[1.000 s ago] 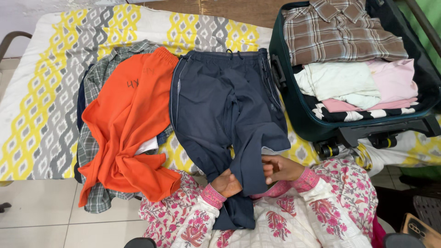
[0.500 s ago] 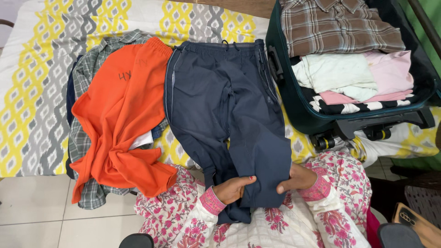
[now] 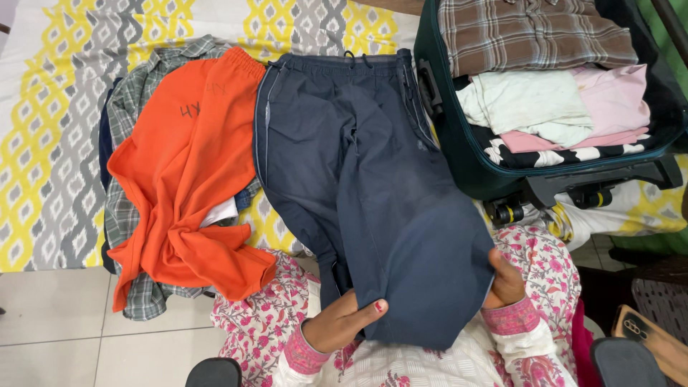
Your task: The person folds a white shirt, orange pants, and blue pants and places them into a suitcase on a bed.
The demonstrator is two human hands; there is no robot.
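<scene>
Dark navy trousers (image 3: 351, 165) lie on the bed, waistband at the far side, legs running toward me. My left hand (image 3: 344, 322) grips the lower left edge of the top trouser leg, thumb on top. At the leg's right edge, my right hand (image 3: 505, 279) holds the cloth and is partly hidden behind it. Between the hands the leg hem is spread wide over my lap. My sleeves are white with pink flowers.
An orange garment (image 3: 186, 165) lies heaped on a green checked shirt (image 3: 136, 215) to the left. An open dark green suitcase (image 3: 459, 158) at the right holds a brown checked shirt (image 3: 530, 32) and folded white and pink clothes. The bedsheet (image 3: 50, 143) is yellow and grey.
Both hands came out from under the trouser leg, took its edges and spread it wide, pulling the hem toward my lap. The view has tilted down slightly.
</scene>
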